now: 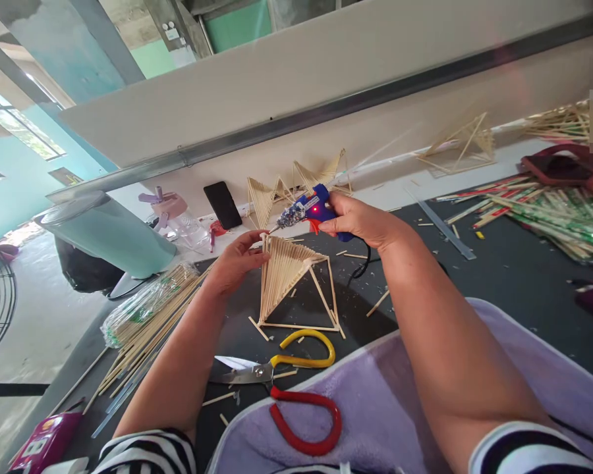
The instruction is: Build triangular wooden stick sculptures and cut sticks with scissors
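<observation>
My right hand (pixel 358 220) is wrapped round a blue hot glue gun (pixel 321 205) with a red trigger and a lit red light. The gun's nozzle points left, close to the top left corner of a wooden stick model (pixel 289 266). That model stands on the dark table, its slanted face made of many thin sticks. My left hand (pixel 240 260) pinches the model's top left corner between thumb and fingers. Nearer to me lie open scissors (pixel 261 372) with one yellow and one red handle.
Loose sticks (pixel 148 329) and a plastic packet (pixel 145 303) lie at left. Behind stand a black phone (pixel 222 204), a clear bottle (pixel 175 220) and more stick models (pixel 309 178). Wrapped chopsticks (pixel 558 217) are piled at right. A purple cloth (pixel 375 408) covers the front edge.
</observation>
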The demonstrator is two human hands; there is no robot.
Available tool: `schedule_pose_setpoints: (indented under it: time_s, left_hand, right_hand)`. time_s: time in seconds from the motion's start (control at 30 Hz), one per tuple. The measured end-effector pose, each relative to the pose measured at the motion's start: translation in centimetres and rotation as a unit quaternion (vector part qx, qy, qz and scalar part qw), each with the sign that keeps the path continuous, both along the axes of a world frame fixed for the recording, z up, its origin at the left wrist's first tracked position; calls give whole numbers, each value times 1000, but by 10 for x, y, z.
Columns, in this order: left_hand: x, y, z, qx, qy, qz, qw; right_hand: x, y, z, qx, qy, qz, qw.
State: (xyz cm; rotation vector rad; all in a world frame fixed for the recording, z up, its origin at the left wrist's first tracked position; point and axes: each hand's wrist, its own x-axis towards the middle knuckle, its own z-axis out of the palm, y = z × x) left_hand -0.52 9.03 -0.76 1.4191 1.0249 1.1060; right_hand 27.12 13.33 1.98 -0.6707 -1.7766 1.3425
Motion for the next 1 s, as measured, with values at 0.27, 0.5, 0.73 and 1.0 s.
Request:
schedule_pose_setpoints:
  time_s: [0.27,0.5,0.73,1.0]
  left_hand:
    - [-2,2,-1,-2,6,-3,1000]
    - [0,2,0,1,13,5,1000]
    - [1,1,1,7,19,-2,1000]
    - [0,2,0,8,19,-5,1000]
  right_hand:
    - [-1,-3,6,-20,11,22,999]
    - [-2,1,2,20,5,10,1000]
    - [-4,-1,4,22,-21,16,999]
    - [-5,-2,4,18,-30,2,999]
